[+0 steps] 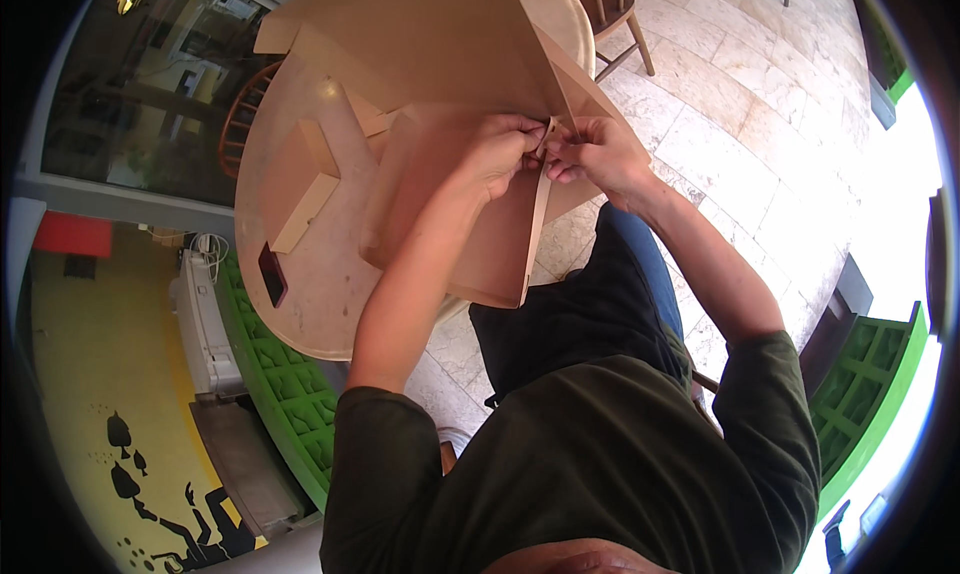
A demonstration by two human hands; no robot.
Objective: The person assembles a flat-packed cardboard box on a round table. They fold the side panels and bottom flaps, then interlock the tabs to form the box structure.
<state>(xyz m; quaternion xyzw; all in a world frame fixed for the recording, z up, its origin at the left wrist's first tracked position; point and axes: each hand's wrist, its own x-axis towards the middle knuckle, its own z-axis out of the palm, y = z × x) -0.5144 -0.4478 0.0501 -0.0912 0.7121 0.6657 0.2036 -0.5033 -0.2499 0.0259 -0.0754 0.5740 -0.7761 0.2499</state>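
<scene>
A large brown cardboard box (430, 204), partly folded, lies on the round table with its wide lid panel (420, 44) raised at the far side. Both my hands meet at its right-hand corner. There, my left hand (503, 154) is closed, its fingers pinching the edge of the cardboard from the inner side. Opposite it, my right hand (602, 161) grips the same corner flap from the right, with thumb and fingers bent together. Exactly how the flap sits between the fingertips is hidden. The box's near wall stands up along the edge towards me.
On the left of the round table (330, 324) are a small closed cardboard box (303, 189) and a dark phone (272, 276). Wooden chairs (612, 19) stand at the far side. Green lattice panels (285, 374) line the left. Pale stone tiles (730, 124) cover the floor.
</scene>
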